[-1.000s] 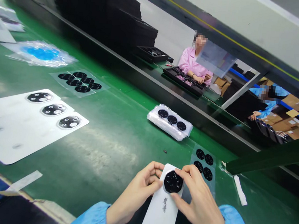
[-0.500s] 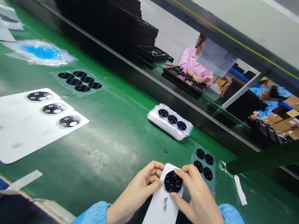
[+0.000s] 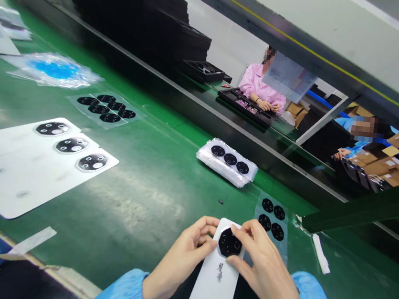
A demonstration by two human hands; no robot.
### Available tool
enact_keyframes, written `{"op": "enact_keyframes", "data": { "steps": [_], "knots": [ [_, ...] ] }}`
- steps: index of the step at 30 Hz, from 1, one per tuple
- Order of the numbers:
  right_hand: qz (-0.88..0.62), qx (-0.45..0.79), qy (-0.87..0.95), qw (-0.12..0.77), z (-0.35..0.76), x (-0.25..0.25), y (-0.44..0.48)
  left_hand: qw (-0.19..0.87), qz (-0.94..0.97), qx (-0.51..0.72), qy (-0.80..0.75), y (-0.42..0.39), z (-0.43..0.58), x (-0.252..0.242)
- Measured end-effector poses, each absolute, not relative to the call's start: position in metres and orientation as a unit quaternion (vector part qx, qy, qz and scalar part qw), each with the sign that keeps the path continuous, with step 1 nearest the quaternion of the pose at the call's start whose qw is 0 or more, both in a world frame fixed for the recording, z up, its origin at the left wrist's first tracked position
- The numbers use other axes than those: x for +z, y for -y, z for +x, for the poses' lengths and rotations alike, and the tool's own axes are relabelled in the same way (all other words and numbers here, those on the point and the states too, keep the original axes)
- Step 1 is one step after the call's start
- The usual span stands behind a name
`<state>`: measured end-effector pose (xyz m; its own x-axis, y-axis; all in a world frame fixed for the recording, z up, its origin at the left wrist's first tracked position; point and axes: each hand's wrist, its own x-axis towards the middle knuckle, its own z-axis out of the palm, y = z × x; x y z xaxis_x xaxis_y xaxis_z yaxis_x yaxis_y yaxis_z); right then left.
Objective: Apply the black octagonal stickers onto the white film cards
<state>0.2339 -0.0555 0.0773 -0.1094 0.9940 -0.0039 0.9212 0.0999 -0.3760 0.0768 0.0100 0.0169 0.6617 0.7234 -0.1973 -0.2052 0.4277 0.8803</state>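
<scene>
A white phone back cover lies lengthwise between my hands at the near edge of the green belt. A black octagonal camera piece sits at its far end. My left hand grips the cover's upper left corner with curled fingers. My right hand has thumb and fingertips pressed on the right side of the black piece. A clear film sheet with several black pieces lies just beyond my right hand.
Three white covers with camera pieces lie at left. Behind them are a film sheet of black pieces and a blue-filled bag. A wrapped stack sits mid-belt. Other workers sit across a black rail.
My right fingers have shifted slightly over the black piece. The cover and my left hand have stayed in place.
</scene>
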Motion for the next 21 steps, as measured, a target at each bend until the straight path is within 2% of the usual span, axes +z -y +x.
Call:
{"op": "enact_keyframes", "data": {
  "steps": [21],
  "knots": [
    [-0.662, 0.003, 0.747, 0.057, 0.221, 0.072, 0.057, 0.797, 0.431, 0.294, -0.304, -0.003, 0.080, 0.011]
  ]
}}
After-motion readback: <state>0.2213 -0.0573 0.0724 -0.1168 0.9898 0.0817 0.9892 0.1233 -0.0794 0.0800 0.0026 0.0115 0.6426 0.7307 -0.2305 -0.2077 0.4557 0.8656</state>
